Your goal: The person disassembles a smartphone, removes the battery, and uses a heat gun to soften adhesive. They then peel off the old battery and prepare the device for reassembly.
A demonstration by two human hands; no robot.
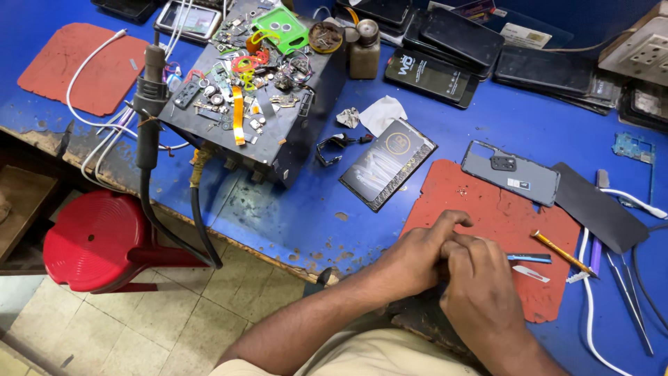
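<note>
My two hands rest together on a worn red mat [501,209] at the near edge of a blue bench [299,216]. My left hand [417,256] curls against my right hand [480,292], its forefinger lying over the right knuckles. Whatever may be between the palms is hidden. Just right of my hands lie a blue-handled blade [529,258], a small white blade [531,273] and a yellow pen-like tool [562,253]. A grey phone back cover [511,173] lies at the mat's far edge.
A black box [278,150] strewn with small parts and flex cables stands at centre left, a hot-air handle [147,104] beside it. A dark flat package [388,163], a black sheet [598,205], tweezers [630,292], stacked phones [459,35] and a red stool [97,240] surround it.
</note>
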